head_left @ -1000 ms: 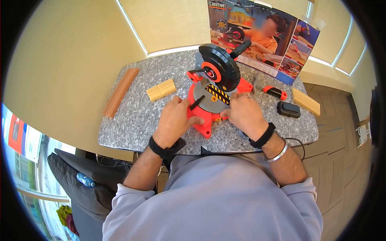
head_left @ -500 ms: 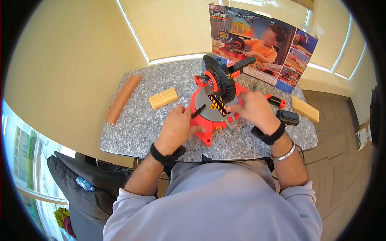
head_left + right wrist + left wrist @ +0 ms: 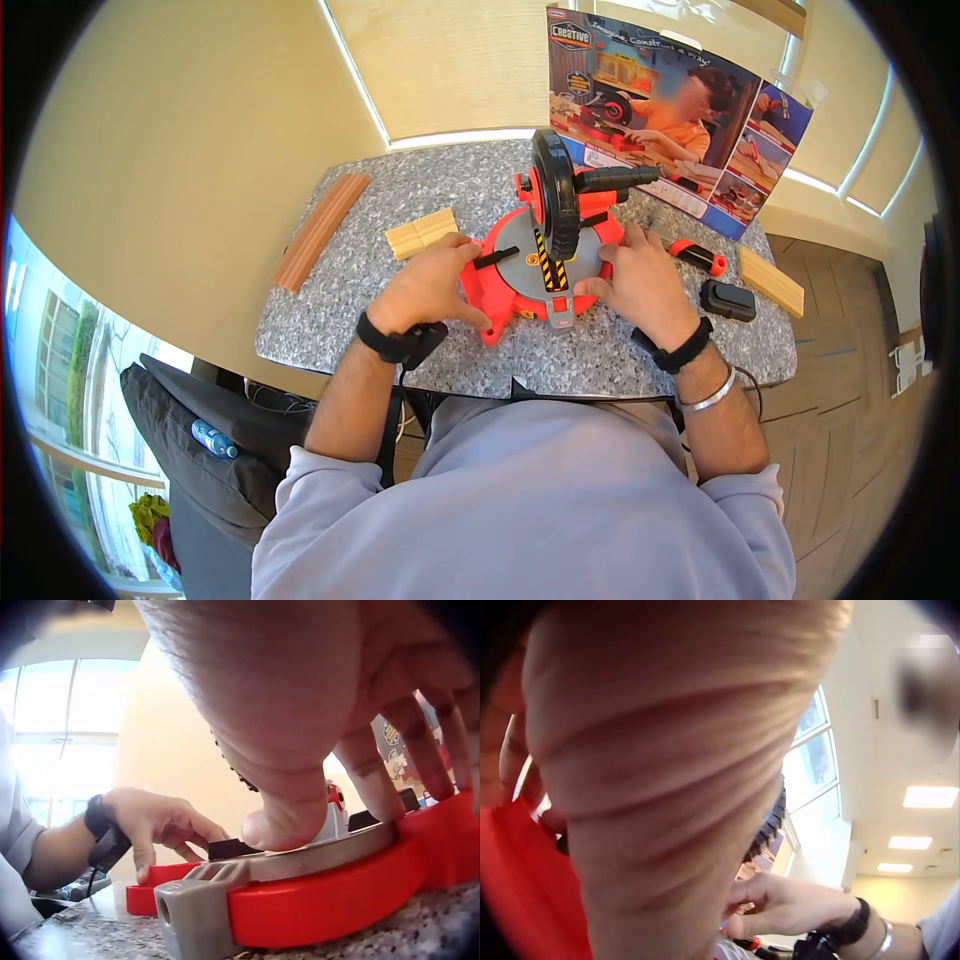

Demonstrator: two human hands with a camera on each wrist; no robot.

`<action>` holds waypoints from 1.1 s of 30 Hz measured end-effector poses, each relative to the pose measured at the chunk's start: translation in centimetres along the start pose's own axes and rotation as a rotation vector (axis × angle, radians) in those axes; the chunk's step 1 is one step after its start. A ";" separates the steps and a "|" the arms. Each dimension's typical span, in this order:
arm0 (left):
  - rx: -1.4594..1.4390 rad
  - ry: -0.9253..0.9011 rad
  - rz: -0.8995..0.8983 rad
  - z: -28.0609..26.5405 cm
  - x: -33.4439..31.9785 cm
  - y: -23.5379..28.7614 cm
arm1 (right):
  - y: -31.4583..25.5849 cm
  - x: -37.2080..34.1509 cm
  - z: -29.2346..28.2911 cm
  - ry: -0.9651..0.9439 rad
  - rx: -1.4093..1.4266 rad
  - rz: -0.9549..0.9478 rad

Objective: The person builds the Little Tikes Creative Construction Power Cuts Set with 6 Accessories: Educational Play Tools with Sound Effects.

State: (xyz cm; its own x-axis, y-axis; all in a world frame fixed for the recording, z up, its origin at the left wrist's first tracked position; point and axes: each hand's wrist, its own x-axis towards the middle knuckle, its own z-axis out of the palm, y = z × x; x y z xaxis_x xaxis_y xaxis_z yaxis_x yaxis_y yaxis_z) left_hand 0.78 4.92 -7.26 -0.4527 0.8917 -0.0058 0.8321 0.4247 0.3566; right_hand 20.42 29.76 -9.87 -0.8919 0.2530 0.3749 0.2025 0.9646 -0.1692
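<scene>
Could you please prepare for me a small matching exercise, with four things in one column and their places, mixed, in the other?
1. Long reddish-brown grooved wooden board
2. Large printed cardboard box
3. Black toothed disc of the red-and-black toy saw
4. Shiny silver-coloured bracelet

A. Above the round grey plate
B. Around the right forearm
C. Lying near the left edge of the grey speckled table
D. Standing upright behind the saw, toward the right

Right pairs: 1-C, 2-D, 3-A, 4-B
</scene>
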 end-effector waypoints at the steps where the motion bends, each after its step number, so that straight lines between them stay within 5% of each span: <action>1: -0.021 0.020 0.061 0.1 0.3 -1.0 | -0.4 -0.4 -0.1 0.018 -0.033 -0.002; 5: -0.011 0.088 0.196 0.3 1.5 -3.6 | -2.1 -1.6 -0.4 0.038 -0.121 0.024; 9: 0.132 0.178 0.133 0.4 2.0 -5.1 | -3.2 -1.6 -0.1 0.014 -0.138 0.070; 11: -0.087 0.241 0.000 0.4 2.6 -6.6 | -3.6 -1.6 0.3 0.087 -0.127 0.100; 16: -0.016 0.249 -0.253 -1.2 3.9 -9.6 | -3.4 -1.3 0.5 0.062 -0.133 0.109; 21: 0.155 0.132 -0.274 -0.9 4.4 -10.9 | 0.6 -0.1 -2.4 -0.064 0.162 0.165; 24: 0.132 0.169 -0.269 -0.4 4.3 -11.6 | 5.0 -0.2 -2.6 -0.001 -0.020 0.247; 27: 0.096 0.268 -0.320 -1.4 3.4 -9.3 | 8.7 -1.0 -3.1 0.054 -0.090 0.296; 33: 0.014 0.680 -0.036 -5.7 0.2 -4.4 | 10.7 -1.8 -1.8 -0.097 -0.232 0.326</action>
State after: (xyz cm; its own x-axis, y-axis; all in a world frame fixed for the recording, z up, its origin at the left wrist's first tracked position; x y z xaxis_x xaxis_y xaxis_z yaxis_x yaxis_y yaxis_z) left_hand -4.79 2.30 -3.56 -0.5768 0.5825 0.5727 0.8150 0.4581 0.3549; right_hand 24.89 39.75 -10.71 -0.7977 0.5505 0.2463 0.5566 0.8292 -0.0509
